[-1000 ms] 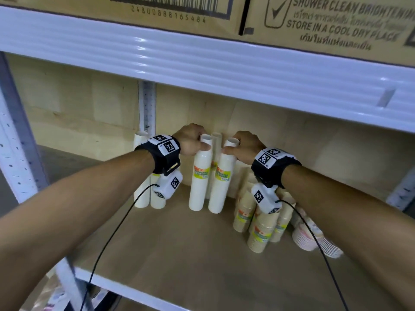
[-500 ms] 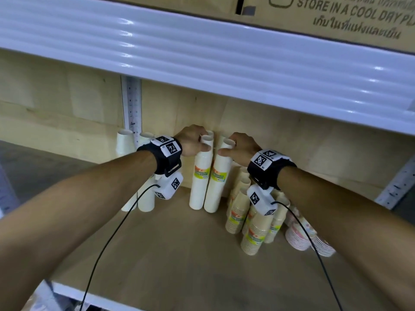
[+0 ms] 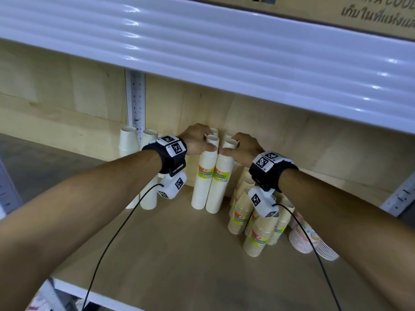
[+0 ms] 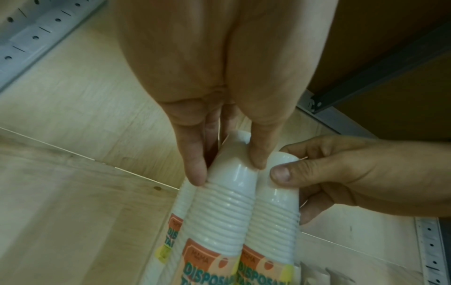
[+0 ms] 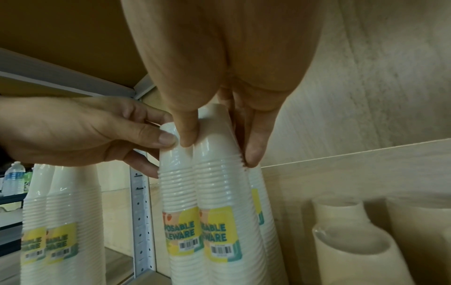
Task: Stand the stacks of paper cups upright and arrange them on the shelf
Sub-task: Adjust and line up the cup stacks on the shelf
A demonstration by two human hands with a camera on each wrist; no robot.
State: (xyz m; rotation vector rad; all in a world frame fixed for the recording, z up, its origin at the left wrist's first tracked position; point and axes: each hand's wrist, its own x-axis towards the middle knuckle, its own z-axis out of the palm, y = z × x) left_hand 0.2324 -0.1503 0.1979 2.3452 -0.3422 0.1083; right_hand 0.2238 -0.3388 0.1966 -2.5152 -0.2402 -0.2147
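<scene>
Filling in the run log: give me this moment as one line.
left hand: grips left white stack top | right hand: grips right white stack top | both upright, side by side on shelf

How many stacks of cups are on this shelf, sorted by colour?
white stacks: 6
brown stacks: at least 4, some hidden behind the wrist
pink patterned stacks: at least 1, lying down
Total: at least 11

A brown cardboard box point(image 3: 370, 16) printed with dark lettering sits on the white ribbed metal beam point(image 3: 202, 52) above. A perforated grey metal upright point(image 3: 134, 104) runs up the pale wood back panel point(image 3: 67, 90). In the right wrist view, a clear water bottle point(image 5: 13, 180) with a blue label stands far off at the left edge.
</scene>
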